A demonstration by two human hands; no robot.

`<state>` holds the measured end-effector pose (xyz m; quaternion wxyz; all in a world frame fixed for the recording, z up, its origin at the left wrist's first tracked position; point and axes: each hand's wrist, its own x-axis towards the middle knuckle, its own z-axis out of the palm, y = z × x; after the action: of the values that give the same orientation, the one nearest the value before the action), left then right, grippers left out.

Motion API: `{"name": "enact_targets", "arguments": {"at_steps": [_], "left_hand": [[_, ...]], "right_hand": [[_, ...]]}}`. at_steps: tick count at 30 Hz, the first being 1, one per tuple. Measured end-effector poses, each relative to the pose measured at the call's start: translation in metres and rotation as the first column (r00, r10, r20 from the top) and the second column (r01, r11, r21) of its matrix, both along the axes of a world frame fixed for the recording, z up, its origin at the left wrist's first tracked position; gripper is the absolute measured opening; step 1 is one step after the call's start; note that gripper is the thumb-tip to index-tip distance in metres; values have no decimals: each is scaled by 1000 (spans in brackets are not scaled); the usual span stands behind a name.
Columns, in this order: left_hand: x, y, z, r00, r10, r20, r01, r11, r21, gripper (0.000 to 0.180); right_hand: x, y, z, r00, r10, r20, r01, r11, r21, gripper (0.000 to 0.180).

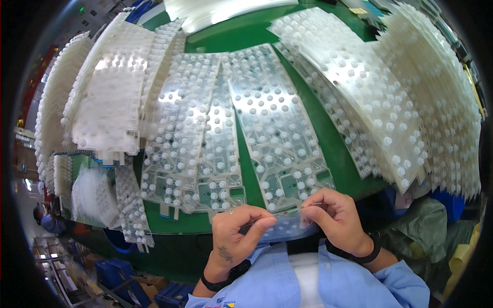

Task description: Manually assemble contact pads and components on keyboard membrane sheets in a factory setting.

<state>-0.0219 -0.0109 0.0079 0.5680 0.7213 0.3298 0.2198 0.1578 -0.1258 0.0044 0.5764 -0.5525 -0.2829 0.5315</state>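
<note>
A clear plastic film with pale round dots (287, 226) stretches between my hands, close to my body at the table's near edge. My left hand (237, 233) pinches its left side between thumb and fingers. On the other side, my right hand (336, 218) is closed, thumb and forefinger gripping the film's right edge. Just beyond my fingers lies a translucent keyboard membrane with white rubber domes (272, 123). Two more such membranes, the nearer-left one (179, 123) and a partly overlapped one (221, 138), lie to its left.
High stacks of membranes stand at the left (110, 97) and right (359, 77) of the green table (251, 190). A bundle of clear film pieces (92, 195) sits at the near left. Blue crates (115, 277) stand on the floor below; a clear plastic bag (421, 228) lies at the right.
</note>
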Motion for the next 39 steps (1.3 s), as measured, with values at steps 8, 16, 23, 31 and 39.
{"name": "enact_targets", "arguments": {"at_steps": [8, 16, 23, 31, 39], "left_hand": [[-7, 1, 9, 998, -56, -13, 56, 998, 12, 13], [-12, -3, -4, 993, -73, 92, 43, 957, 288, 19], [-9, -2, 1, 994, -53, 92, 10, 905, 425, 19], [-13, -3, 3, 992, -73, 102, 14, 874, 486, 19], [-20, -9, 5, 986, -87, 143, 9, 880, 475, 17]], "right_hand": [[-7, -10, 1, 986, -128, 109, 123, 991, 54, 7], [-1, -15, 16, 947, -60, 315, 31, 995, 95, 10], [-1, -16, 13, 955, -83, 285, 79, 997, 25, 11], [2, -18, 12, 937, -34, 347, 14, 998, 61, 13], [-10, -24, 16, 938, -64, 341, 42, 996, 72, 12]]}}
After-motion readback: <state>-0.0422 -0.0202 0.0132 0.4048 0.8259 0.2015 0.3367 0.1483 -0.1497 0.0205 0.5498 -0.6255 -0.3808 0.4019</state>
